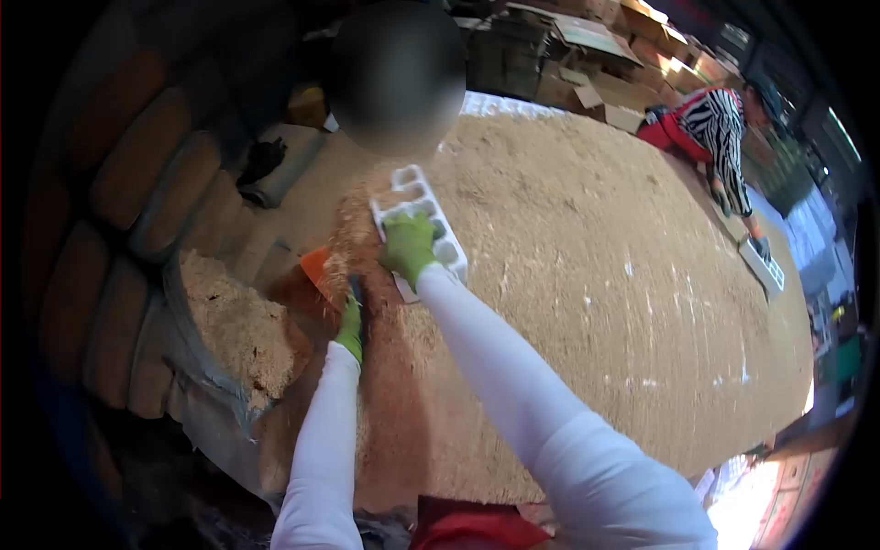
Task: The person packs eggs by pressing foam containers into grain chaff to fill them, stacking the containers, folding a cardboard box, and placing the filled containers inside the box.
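My left hand (350, 325), in a green glove, is wrapped round the handle of an orange scoop (317, 273). Brown shavings (350, 234) lie on the scoop and spread up beside the tray. My right hand (409, 244), also green-gloved, is on a white foam tray (447, 250) with a row of square compartments. Its fingers reach over the tray's left side and into the compartments. The far compartments of the tray show beyond my fingers.
An open sack of shavings (240, 321) stands at the left, near stacked full sacks (147, 156). A person (710, 124) at the right edge of the wide table (568, 238) handles another white tray (763, 266). Cardboard boxes (623, 87) are piled behind.
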`<state>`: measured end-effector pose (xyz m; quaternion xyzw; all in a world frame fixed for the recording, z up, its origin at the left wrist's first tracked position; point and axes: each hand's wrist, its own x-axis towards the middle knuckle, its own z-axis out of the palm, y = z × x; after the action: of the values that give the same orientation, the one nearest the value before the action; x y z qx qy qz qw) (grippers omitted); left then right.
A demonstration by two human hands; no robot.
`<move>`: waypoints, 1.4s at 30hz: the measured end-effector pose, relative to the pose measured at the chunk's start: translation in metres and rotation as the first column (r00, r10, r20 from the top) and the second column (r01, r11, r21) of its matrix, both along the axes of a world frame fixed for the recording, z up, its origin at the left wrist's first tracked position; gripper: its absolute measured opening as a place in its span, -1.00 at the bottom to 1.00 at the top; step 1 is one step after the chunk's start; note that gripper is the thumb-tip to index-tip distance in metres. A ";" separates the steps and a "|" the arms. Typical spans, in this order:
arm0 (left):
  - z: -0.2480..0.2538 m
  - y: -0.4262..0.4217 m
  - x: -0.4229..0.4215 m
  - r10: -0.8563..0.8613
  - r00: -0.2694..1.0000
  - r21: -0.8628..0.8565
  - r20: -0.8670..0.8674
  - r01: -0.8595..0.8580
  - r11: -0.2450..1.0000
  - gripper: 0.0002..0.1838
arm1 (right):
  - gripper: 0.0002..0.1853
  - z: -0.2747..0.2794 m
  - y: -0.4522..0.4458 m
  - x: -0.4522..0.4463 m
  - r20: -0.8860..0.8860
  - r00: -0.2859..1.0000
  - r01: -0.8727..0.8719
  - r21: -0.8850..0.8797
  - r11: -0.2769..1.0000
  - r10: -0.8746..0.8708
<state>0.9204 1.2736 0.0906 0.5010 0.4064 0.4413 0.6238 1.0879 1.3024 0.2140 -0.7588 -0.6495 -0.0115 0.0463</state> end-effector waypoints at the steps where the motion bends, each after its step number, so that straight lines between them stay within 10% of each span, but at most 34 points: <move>1: -0.001 0.003 -0.008 -0.007 1.000 -0.004 -0.007 0.007 1.000 -0.47 | -0.32 0.001 -0.018 0.002 -0.052 0.999 -0.003 0.071 0.997 0.006; 8: 0.003 -0.023 -0.076 -0.211 0.924 -0.225 -0.317 0.143 0.964 -0.48 | -0.40 0.026 -0.221 0.086 -0.135 0.955 0.289 0.250 0.924 -0.263; 10: -0.041 -0.029 -0.058 -0.081 0.990 -0.043 -0.119 0.077 0.996 -0.46 | -0.40 -0.012 -0.239 0.070 0.039 0.981 0.155 0.439 0.885 -0.191; 11: -0.041 -0.035 -0.048 -0.049 0.997 -0.023 -0.066 0.048 0.999 -0.46 | -0.44 0.041 -0.230 0.029 -0.361 0.903 0.228 -0.055 0.972 -0.233; 13: -0.034 -0.035 -0.051 -0.070 0.995 -0.050 0.070 0.073 0.996 -0.46 | -0.58 0.025 -0.214 -0.041 -0.168 0.986 0.044 0.276 0.960 0.003; 17: -0.023 -0.002 -0.115 -0.335 0.789 -0.053 0.515 0.419 0.907 -0.45 | -0.44 0.044 -0.228 -0.109 -0.084 0.938 -0.302 0.278 0.912 0.336; 21: -0.005 -0.055 -0.152 0.115 0.982 -0.185 0.152 -0.086 0.979 -0.47 | -0.32 0.023 -0.278 -0.063 -0.244 0.904 -0.325 0.145 0.935 0.352; 30: 0.095 -0.209 -0.095 0.271 0.944 -0.098 -0.189 -0.292 0.951 -0.47 | -0.36 0.045 -0.509 0.203 -0.124 0.992 0.035 0.010 0.999 -0.034; 35: 0.103 -0.299 0.023 0.239 0.837 0.311 -0.492 -0.088 0.946 -0.43 | -0.26 0.043 -0.689 0.346 -0.029 0.957 0.289 -0.023 0.957 -0.290; 36: 0.107 -0.332 0.066 0.229 0.926 0.324 -0.301 -0.127 0.938 -0.44 | -0.25 0.044 -0.726 0.374 -0.037 0.933 0.358 -0.027 0.933 -0.359; 38: 0.119 -0.386 0.142 0.240 0.785 0.465 -0.571 0.069 0.882 -0.42 | -0.28 0.042 -0.801 0.429 -0.033 0.856 0.516 -0.012 0.857 -0.516; 40: 0.130 -0.443 0.213 -0.098 0.938 0.292 -0.333 0.201 0.935 -0.36 | -0.31 0.046 -0.870 0.480 -0.081 0.701 0.708 -0.044 0.705 -0.709; 41: 0.121 -0.456 0.231 0.016 0.733 0.536 -0.680 0.482 0.693 -0.27 | -0.31 0.046 -0.902 0.502 -0.090 0.633 0.770 -0.032 0.637 -0.769; 42: 0.127 -0.485 0.260 -0.316 0.884 0.297 -0.344 0.422 0.857 -0.32 | -0.31 0.043 -0.931 0.520 -0.066 0.545 0.836 -0.031 0.548 -0.836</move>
<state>1.1808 0.7886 0.2176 0.7344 0.2980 0.3032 0.5290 1.6081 0.3718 0.2566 -0.9762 -0.2084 -0.0056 0.0605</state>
